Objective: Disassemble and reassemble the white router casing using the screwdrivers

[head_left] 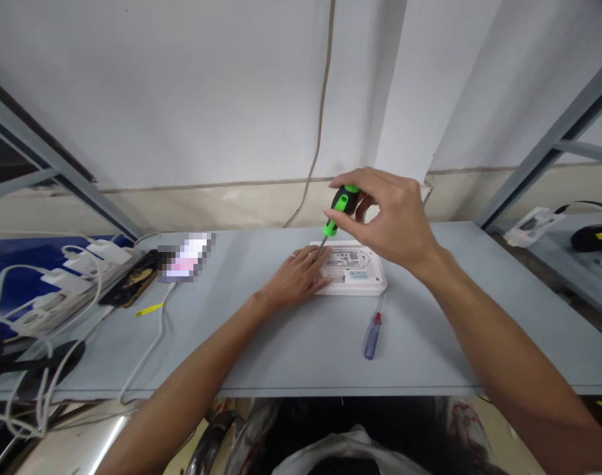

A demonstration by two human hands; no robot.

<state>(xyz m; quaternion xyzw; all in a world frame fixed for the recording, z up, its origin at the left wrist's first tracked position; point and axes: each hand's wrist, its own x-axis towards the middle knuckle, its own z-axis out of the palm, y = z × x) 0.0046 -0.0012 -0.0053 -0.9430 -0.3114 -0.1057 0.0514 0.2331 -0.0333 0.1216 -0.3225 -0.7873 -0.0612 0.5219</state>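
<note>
My right hand (392,211) grips a screwdriver (342,203) by its green and black handle. The shaft slants down to the left, and its tip ends among the fingers of my left hand, too small to make out. My left hand (298,276) lies with fingers stretched over the left part of a white vented plastic device (364,285), which rests flat with a printed label facing up. A second screwdriver (372,338), with a clear purplish handle and a red collar, lies on the table just in front of the device.
On the grey table (291,349), a pixelated lit phone (186,257) with a white cable, a dark phone-like item (132,278) and a power strip (46,315) full of chargers sit at the left. Metal frame posts rise at both sides. Another white socket block (531,227) is at the right.
</note>
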